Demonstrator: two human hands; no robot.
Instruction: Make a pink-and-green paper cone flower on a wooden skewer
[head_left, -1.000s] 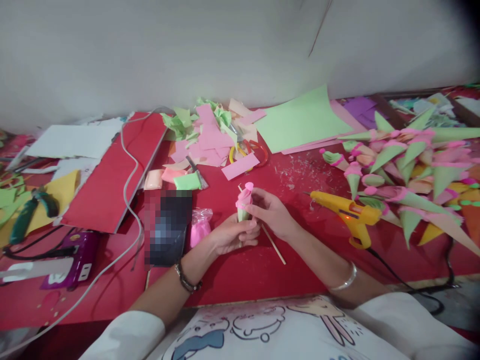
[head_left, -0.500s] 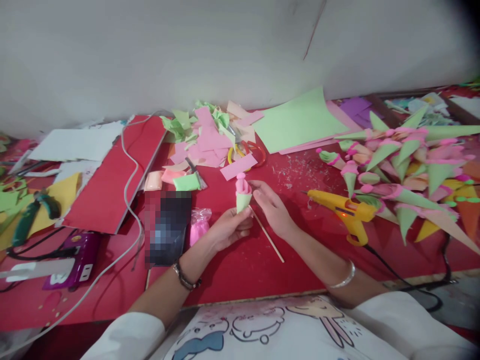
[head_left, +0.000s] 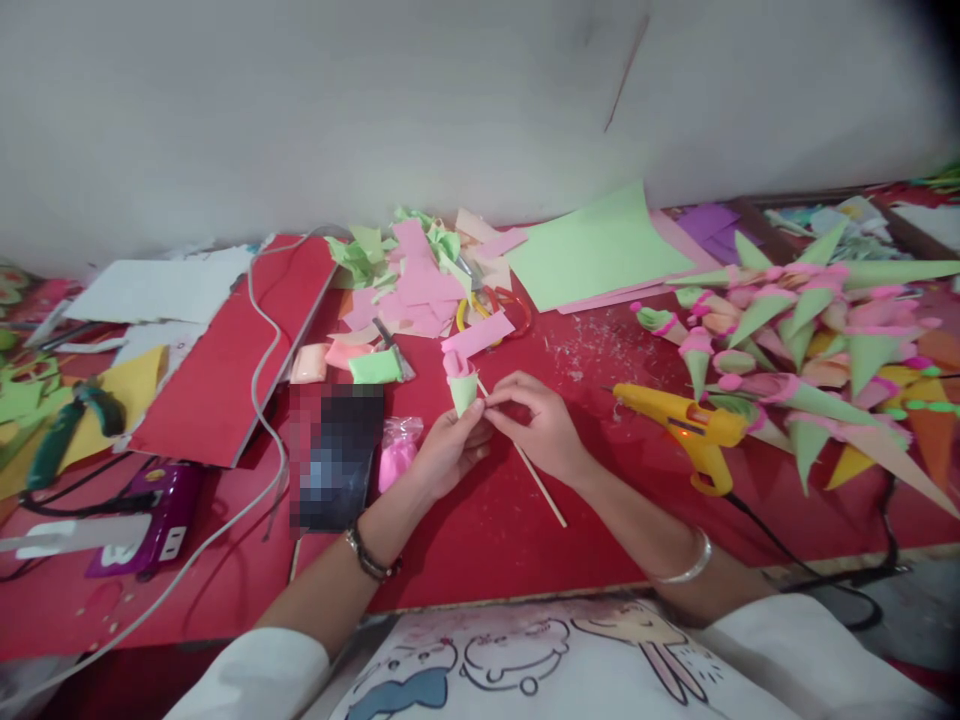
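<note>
1. Your left hand [head_left: 448,455] clamps the green paper cone [head_left: 466,393] between thumb and fingers, above the red table [head_left: 457,555].
2. Your right hand [head_left: 544,425], fingertips together beside the cone, crosses over the thin stick [head_left: 546,492]; whether it pinches anything, I cannot tell.

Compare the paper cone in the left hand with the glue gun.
The paper cone is pale green topped with pink; the glue gun is yellow. The cone is held in the left hand, while the glue gun lies on the red table. The cone also looks smaller than the glue gun.
</note>
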